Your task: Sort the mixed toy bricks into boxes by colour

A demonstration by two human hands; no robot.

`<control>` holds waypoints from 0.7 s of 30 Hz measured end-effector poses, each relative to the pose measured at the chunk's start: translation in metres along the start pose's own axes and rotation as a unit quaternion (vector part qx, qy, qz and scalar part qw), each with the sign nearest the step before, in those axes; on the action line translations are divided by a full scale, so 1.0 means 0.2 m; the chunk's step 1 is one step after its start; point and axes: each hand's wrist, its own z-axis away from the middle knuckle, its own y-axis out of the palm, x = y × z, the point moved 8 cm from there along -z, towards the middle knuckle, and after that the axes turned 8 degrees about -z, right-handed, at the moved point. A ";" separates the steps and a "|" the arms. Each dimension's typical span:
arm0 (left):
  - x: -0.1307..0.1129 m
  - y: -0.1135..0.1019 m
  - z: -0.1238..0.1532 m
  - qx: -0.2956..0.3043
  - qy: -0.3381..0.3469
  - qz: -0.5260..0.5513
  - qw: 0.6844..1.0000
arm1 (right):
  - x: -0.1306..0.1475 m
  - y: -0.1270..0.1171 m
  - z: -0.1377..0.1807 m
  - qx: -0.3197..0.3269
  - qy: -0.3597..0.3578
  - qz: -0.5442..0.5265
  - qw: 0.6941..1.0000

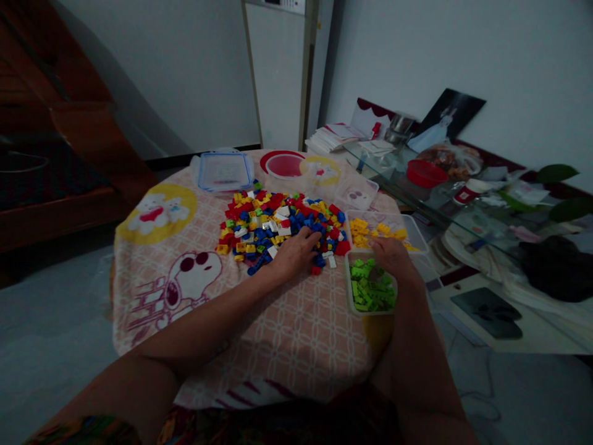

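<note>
A heap of small toy bricks (273,222) in red, blue, yellow, green and white lies on a round table covered by a cartoon-print cloth (185,278). My left hand (296,250) rests palm down on the near edge of the heap, its fingers curled among the bricks. My right hand (391,254) hovers over a clear tub of green bricks (370,290), fingers bent down toward it; what they hold, if anything, is hidden. Behind that tub sits a clear tub of yellow bricks (380,233).
At the table's far side lie a blue-rimmed lid (225,170), a red-rimmed tub (282,165), a yellow-print lid (322,170) and another clear tub (356,194). To the right stands a glass table (463,204) crowded with a red bowl, papers and cups.
</note>
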 end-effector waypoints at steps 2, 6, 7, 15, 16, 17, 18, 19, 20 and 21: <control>0.00 -0.02 -0.05 -0.007 0.007 -0.001 1.000 | -0.01 0.00 0.00 -0.001 0.008 -0.005 1.000; 0.02 -0.04 -0.14 -0.020 0.008 0.005 1.000 | 0.00 -0.01 0.00 -0.012 0.004 -0.003 1.000; 0.03 -0.04 -0.16 -0.025 0.010 0.009 1.000 | 0.00 -0.01 0.01 -0.009 0.005 -0.002 1.000; 0.10 -0.09 -0.28 -0.018 0.030 0.037 0.999 | 0.01 -0.02 0.02 -0.001 0.022 0.018 1.000; 0.10 -0.09 -0.28 -0.014 0.035 0.037 0.999 | 0.01 -0.02 0.02 -0.004 0.017 0.016 1.000; 0.11 -0.09 -0.27 -0.013 0.035 0.036 0.999 | 0.01 -0.02 0.02 -0.005 0.011 0.012 1.000; 0.11 -0.09 -0.27 -0.016 0.033 0.036 0.999 | 0.01 -0.01 0.02 -0.004 0.004 0.009 1.000; 0.12 -0.10 -0.26 -0.025 0.030 0.038 0.999 | 0.01 -0.01 0.01 -0.003 -0.001 0.005 1.000; 0.13 -0.11 -0.25 -0.039 0.024 0.042 0.998 | 0.01 -0.01 0.01 -0.003 -0.004 0.003 1.000; 0.13 -0.12 -0.25 -0.057 0.017 0.047 0.997 | 0.01 -0.01 0.01 -0.003 -0.006 0.002 1.000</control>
